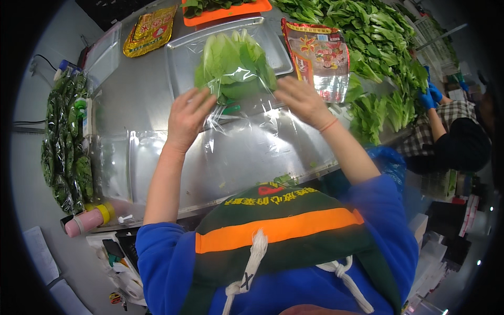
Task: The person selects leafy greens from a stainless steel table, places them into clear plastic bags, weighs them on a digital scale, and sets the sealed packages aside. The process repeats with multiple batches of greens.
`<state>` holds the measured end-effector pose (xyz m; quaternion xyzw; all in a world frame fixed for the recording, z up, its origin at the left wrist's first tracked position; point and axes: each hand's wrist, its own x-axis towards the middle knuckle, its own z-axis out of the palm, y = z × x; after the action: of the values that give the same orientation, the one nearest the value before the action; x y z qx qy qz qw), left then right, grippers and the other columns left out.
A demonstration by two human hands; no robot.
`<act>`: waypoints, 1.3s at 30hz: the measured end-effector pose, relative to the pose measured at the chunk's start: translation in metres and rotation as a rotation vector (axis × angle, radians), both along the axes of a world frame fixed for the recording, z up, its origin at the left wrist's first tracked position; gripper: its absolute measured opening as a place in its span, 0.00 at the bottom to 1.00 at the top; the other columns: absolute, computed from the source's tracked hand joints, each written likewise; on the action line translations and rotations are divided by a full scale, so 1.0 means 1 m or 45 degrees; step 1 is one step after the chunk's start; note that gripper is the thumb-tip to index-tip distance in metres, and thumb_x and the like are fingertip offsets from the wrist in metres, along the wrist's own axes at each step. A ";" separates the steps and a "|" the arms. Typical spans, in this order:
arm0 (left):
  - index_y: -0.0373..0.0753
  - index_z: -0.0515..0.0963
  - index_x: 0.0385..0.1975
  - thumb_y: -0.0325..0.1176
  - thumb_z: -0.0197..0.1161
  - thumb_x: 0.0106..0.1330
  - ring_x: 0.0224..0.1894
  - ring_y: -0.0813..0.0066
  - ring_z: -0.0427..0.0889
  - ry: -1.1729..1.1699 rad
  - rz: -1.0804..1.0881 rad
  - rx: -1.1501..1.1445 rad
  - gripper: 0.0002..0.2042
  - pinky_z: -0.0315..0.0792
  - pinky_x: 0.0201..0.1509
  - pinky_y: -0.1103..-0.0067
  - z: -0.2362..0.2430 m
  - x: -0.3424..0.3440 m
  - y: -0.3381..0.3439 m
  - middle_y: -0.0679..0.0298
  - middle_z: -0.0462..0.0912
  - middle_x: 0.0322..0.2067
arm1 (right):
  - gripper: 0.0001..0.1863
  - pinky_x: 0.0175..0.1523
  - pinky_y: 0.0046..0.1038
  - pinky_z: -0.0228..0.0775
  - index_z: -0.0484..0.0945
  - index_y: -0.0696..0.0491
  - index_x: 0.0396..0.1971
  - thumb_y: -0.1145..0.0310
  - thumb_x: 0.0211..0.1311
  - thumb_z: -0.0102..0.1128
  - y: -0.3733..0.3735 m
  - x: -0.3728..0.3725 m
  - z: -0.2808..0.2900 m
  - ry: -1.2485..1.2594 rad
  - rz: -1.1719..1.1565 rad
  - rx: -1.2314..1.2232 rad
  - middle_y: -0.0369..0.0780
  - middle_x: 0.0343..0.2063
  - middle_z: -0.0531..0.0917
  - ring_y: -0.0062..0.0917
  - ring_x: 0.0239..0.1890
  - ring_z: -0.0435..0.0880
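Note:
A head of leafy green lettuce [233,63] in clear plastic film [220,126] sits on a metal tray [178,63] at the upper middle. My left hand [191,113] is at the lower left of the lettuce, fingers curled on the film. My right hand [300,105] holds the film at the lower right, with fingers bent and slightly blurred. Their fingertips are partly hidden in the glare and folds. A small green item [231,109] shows beneath the film.
A steel table [121,100] carries a gold packet [149,31], red packet [317,58], orange tray [226,18], loose greens [388,52], bagged greens [63,142] and pink bottle [81,224]. At right, another person's blue-gloved hands [428,97] are among the greens.

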<state>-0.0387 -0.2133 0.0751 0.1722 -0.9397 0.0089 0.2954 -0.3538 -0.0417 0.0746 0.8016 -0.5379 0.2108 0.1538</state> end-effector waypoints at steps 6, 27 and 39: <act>0.37 0.83 0.33 0.35 0.54 0.68 0.36 0.70 0.80 0.246 -0.013 0.917 0.12 0.73 0.42 0.76 0.001 0.031 0.021 0.62 0.84 0.31 | 0.09 0.40 0.24 0.72 0.80 0.55 0.28 0.70 0.67 0.53 0.007 0.034 0.004 -1.292 -0.157 0.391 0.36 0.29 0.83 0.21 0.34 0.80; 0.49 0.70 0.60 0.48 0.60 0.60 0.69 0.60 0.57 -0.461 -0.049 0.530 0.27 0.46 0.70 0.50 -0.054 -0.029 0.130 0.61 0.64 0.64 | 0.13 0.30 0.26 0.70 0.77 0.57 0.37 0.62 0.61 0.58 0.093 0.070 -0.055 -1.517 -0.727 1.367 0.38 0.23 0.81 0.26 0.24 0.80; 0.33 0.57 0.65 0.41 0.51 0.71 0.66 0.57 0.62 1.196 0.930 1.699 0.27 0.54 0.70 0.64 -0.087 0.089 0.112 0.53 0.64 0.63 | 0.32 0.60 0.32 0.68 0.71 0.50 0.57 0.83 0.47 0.50 0.039 0.109 -0.015 -0.487 0.480 0.743 0.40 0.58 0.73 0.36 0.61 0.71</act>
<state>0.0501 -0.1016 -0.0119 0.5827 -0.4177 -0.5176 0.4670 -0.2451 -0.0026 0.0600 0.8426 -0.4375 0.2192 -0.2248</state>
